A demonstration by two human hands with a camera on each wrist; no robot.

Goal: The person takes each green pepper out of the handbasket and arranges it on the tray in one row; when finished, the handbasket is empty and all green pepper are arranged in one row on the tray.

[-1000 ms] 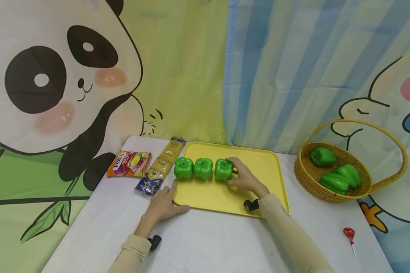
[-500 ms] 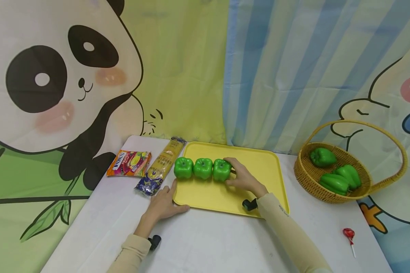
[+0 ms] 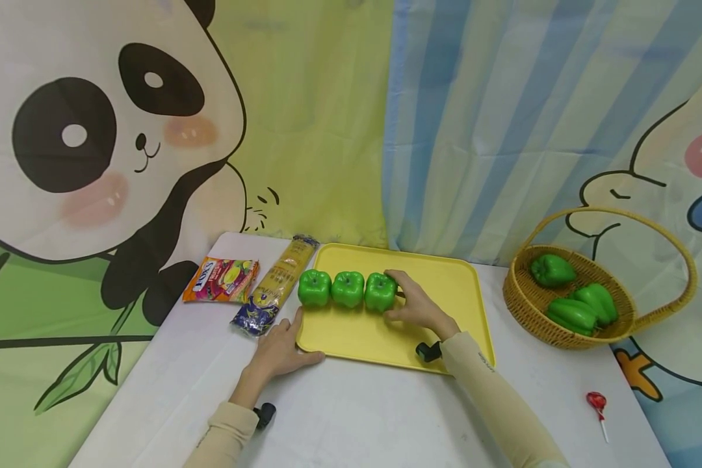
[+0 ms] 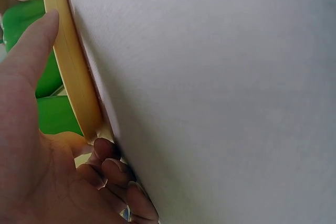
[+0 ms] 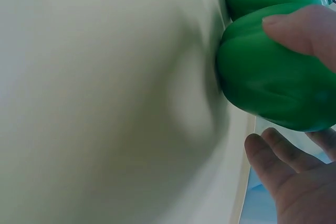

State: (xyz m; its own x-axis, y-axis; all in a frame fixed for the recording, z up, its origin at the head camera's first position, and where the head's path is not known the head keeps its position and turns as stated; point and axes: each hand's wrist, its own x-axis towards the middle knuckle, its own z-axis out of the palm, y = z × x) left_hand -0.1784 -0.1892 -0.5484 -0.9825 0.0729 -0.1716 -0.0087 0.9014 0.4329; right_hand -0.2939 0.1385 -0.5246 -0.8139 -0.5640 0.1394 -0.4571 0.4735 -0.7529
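Observation:
Three green bell peppers stand in a row along the left part of a yellow tray (image 3: 363, 338): a left pepper (image 3: 314, 288), a middle pepper (image 3: 348, 289) and a right pepper (image 3: 380, 292). My right hand (image 3: 418, 305) holds the right pepper, thumb on its near side and forefinger at its far side. In the right wrist view the thumb lies on this pepper (image 5: 273, 72), while some other fingers stand apart from it. My left hand (image 3: 277, 351) spans the tray's near left corner. In the left wrist view its straight thumb touches the tray's rim (image 4: 79, 87).
A wicker basket (image 3: 532, 315) with more green peppers stands at the right. Left of the tray lie a long yellow-and-blue pasta packet (image 3: 277, 283) and an orange candy bag (image 3: 221, 281). A red lollipop (image 3: 597, 401) lies near the table's right edge. Printed curtains hang behind.
My right hand has shifted slightly left with the right pepper, bringing it close beside the middle one. In the last half second it hardly moves. My left hand stays put.

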